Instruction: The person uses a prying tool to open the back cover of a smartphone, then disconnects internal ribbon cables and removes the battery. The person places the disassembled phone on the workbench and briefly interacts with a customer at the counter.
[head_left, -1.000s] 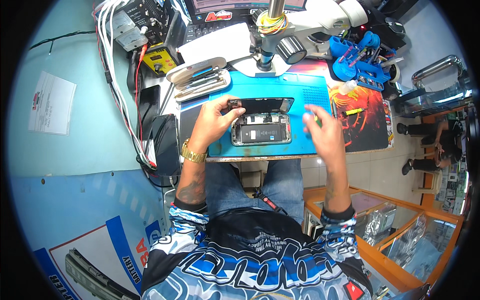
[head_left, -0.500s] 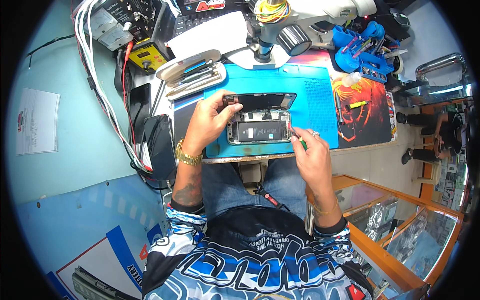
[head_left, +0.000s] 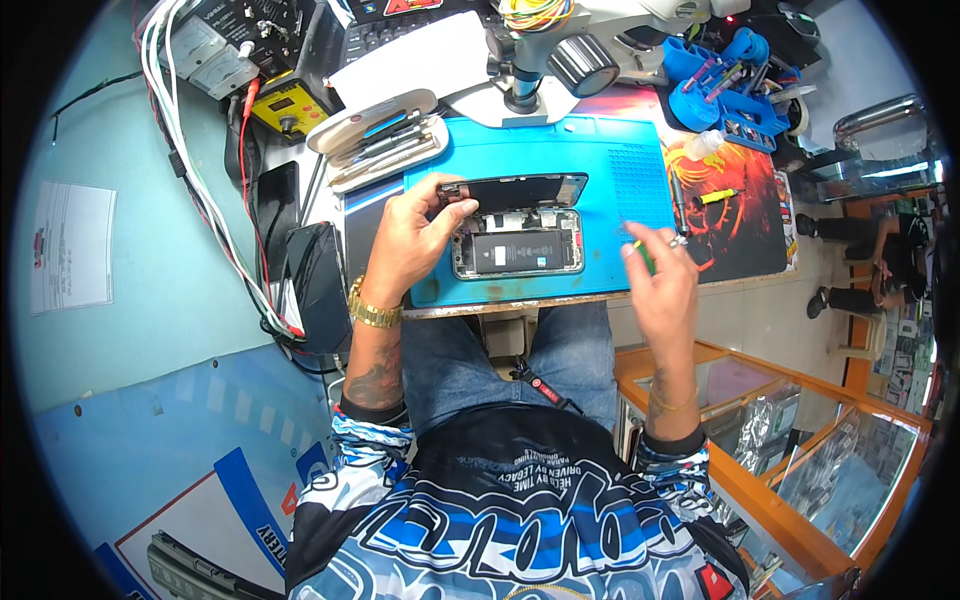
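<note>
1. Workshop counter (head_left: 325,208), white where bare, with a blue ridged work mat (head_left: 600,240) and a dark printed pad (head_left: 745,245) spread over it; behind, a microscope (head_left: 583,66) on its stand.
2. Around the mat: an open cream tool case (head_left: 372,120) at left, a blue tool holder (head_left: 690,105) at far right, a yellow-bodied tool (head_left: 715,197) on the pad.
3. Left grip (head_left: 415,238): thumb and fingers clamped on the left end of a display panel (head_left: 528,190), holding it tilted up.
4. Right grip (head_left: 663,280): thumb and forefinger together on a green-handled tool (head_left: 647,258), apart from the phone, to its right; the tool's tip is too small to make out.
5. Handling, as judged: best to hold the panel at one constant angle, since any ribbon joining it to the body would strain if pulled; whether one is attached cannot be told.
6. Tool work, as judged: a light, upright approach suits such small parts, with the tip kept well clear of the battery and the body steadied against sliding.
7. Opened phone (head_left: 573,252): body flat on the mat's near part, long side running left to right, interior facing up.
8. Appearance: pale metallic rim with rounded corners; black oblong battery (head_left: 515,252) filling much of the interior, bearing a white patch; silvery parts along the far side.
9. Panel: dark, glossy, slanting above the body's far long edge.
</note>
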